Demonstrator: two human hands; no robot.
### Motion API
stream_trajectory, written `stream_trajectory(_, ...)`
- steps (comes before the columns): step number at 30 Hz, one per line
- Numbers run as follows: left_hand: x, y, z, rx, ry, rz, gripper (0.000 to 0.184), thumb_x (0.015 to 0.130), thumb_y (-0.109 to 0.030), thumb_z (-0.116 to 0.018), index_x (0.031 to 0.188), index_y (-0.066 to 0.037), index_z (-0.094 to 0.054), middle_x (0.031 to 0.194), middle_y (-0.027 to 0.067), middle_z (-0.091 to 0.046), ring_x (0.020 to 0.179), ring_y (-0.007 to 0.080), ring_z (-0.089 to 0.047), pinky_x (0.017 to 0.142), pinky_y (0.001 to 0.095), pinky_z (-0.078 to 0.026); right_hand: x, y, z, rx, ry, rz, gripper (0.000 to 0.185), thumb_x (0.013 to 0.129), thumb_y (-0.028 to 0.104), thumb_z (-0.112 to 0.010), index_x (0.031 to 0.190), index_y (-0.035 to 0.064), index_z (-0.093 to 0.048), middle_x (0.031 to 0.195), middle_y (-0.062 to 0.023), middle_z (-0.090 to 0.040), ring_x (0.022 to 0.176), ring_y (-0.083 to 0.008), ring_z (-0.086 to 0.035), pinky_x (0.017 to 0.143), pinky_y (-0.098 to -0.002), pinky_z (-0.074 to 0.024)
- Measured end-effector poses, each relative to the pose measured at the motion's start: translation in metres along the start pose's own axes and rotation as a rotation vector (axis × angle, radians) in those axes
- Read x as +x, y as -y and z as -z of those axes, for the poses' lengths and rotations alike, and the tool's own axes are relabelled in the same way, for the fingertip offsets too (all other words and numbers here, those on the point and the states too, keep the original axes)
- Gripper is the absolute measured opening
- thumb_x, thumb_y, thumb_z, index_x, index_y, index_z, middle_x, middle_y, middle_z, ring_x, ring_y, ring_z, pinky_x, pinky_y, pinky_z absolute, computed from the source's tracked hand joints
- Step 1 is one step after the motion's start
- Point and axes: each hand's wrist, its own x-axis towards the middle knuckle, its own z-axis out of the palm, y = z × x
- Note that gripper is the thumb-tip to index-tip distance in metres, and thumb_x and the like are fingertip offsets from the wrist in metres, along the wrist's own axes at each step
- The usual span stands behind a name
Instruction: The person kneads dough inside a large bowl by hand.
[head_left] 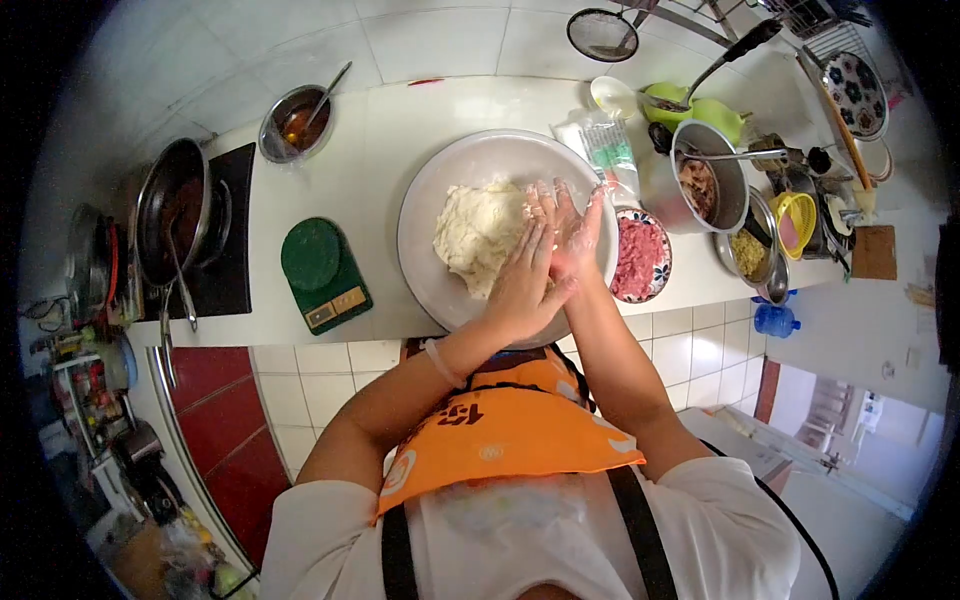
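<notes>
A wide pale basin [425, 275] stands on the white counter with a lump of white dough [480, 235] inside. Over the basin's right side, my left hand [522, 268] and my right hand [578, 232] touch each other, and flour or dough clings to the right one. My left fingers lie stretched across the palm of my right hand, whose fingers point away from me and are spread. Neither hand holds anything visible. Just right of the basin sits a patterned bowl of pink minced meat [638, 255].
Left of the basin are a green scale [325, 275], a metal bowl with a spoon [297, 125] and a pan [175, 215] on the stove. At the right stand a metal pot [700, 180], a strainer [795, 225] and a bowl of chopped food [748, 250].
</notes>
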Motion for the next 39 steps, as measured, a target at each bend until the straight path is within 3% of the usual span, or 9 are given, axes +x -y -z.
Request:
stream_trajectory(8,0.041,0.058,0.01,-0.183,0.005,0.424,0.082,0.096,-0.049,-0.043,0.148,0.009,-0.017,0.15,0.0325,-0.026,0.141,0.0441,-0.026,0.116,0.0493,-0.02,-0.025,-0.011,-0.017,0.014,0.153,-0.067,0.097,0.087,0.081,-0.022,0.156,0.0142,-0.006,0.162,-0.0132,-0.007,0.147,-0.0307,-0.014,0.119,-0.0462,-0.0152)
stream_trajectory(11,0.045,0.098,0.0,-0.329,-0.102,0.544,0.086,0.095,-0.056,-0.042,0.147,0.01,-0.02,0.149,0.0319,-0.03,0.139,0.041,-0.032,0.114,0.0456,-0.025,-0.017,-0.016,0.001,0.108,0.102,-0.06,0.083,0.094,0.062,-0.043,0.154,0.0098,-0.019,0.158,-0.0161,-0.021,0.145,-0.0336,-0.021,0.117,-0.0432,-0.0219)
stream_trajectory(16,0.043,0.017,0.028,-0.847,-0.146,0.725,0.042,0.094,-0.03,-0.062,0.117,0.005,-0.057,0.114,0.0179,-0.062,0.1,0.0243,-0.063,0.083,0.0363,-0.053,-0.01,-0.038,0.03,-1.74,0.276,0.689,0.051,0.086,0.002,-0.059,0.135,-0.0046,-0.049,0.149,-0.0228,-0.038,0.133,-0.0334,-0.043,0.11,-0.0392,-0.0342)
stream_trajectory(21,0.05,0.038,0.009,-1.246,-0.26,0.78,0.016,0.088,-0.016,-0.068,0.089,-0.001,-0.062,0.081,0.0072,-0.063,0.069,0.0173,-0.063,0.06,0.0305,-0.051,0.005,-0.073,0.05,-1.348,0.163,0.481,0.02,0.087,-0.004,-0.052,0.105,-0.0043,-0.061,0.123,-0.0148,-0.061,0.099,-0.0282,-0.061,0.086,-0.0315,-0.0485)
stream_trajectory(24,0.054,0.034,0.012,-1.318,-0.292,0.824,0.011,0.088,-0.012,-0.065,0.09,-0.002,-0.061,0.078,0.0075,-0.062,0.068,0.0181,-0.063,0.059,0.0317,-0.051,-0.018,-0.06,0.001,-0.193,-0.084,0.186,0.029,0.086,-0.007,-0.053,0.115,-0.0058,-0.06,0.115,-0.0134,-0.064,0.103,-0.0224,-0.062,0.09,-0.0315,-0.0487)
stream_trajectory(30,0.056,0.043,0.032,-1.426,-0.164,0.653,0.009,0.089,-0.008,-0.061,0.097,-0.006,-0.057,0.067,0.0022,-0.052,0.062,0.0156,-0.057,0.058,0.0319,-0.049,-0.036,-0.051,-0.008,0.359,-0.123,-0.043,0.027,0.092,-0.006,-0.05,0.116,-0.0027,-0.06,0.115,-0.0107,-0.063,0.106,-0.0205,-0.061,0.093,-0.0297,-0.049)
stream_trajectory(33,0.058,0.053,0.03,-1.867,-0.099,0.579,0.007,0.095,-0.015,-0.06,0.096,-0.008,-0.058,0.062,-0.0003,-0.046,0.054,0.0129,-0.047,0.058,0.0307,-0.047,-0.042,-0.053,-0.008,0.226,-0.089,-0.015,0.024,0.091,-0.007,-0.05,0.113,-0.0032,-0.061,0.112,-0.0097,-0.063,0.103,-0.0217,-0.062,0.095,-0.032,-0.0497)
stream_trajectory(35,0.063,0.047,0.026,-1.741,-0.228,0.711,0.01,0.094,-0.015,-0.061,0.099,-0.008,-0.057,0.06,-0.002,-0.04,0.052,0.0116,-0.042,0.059,0.0305,-0.046,-0.039,-0.054,0.008,-0.949,0.038,0.43,0.024,0.089,-0.007,-0.053,0.112,-0.0048,-0.061,0.114,-0.0152,-0.062,0.101,-0.0286,-0.063,0.094,-0.0347,-0.0507)
stream_trajectory(39,0.068,0.032,0.019,-1.556,-0.336,0.795,0.015,0.091,-0.017,-0.065,0.1,-0.007,-0.056,0.064,-0.0007,-0.045,0.054,0.0128,-0.044,0.06,0.0316,-0.047,-0.025,-0.04,0.034,-1.488,0.205,1.144,0.026,0.084,-0.007,-0.052,0.107,-0.0017,-0.062,0.116,-0.0211,-0.061,0.098,-0.0361,-0.063,0.086,-0.0382,-0.0528)
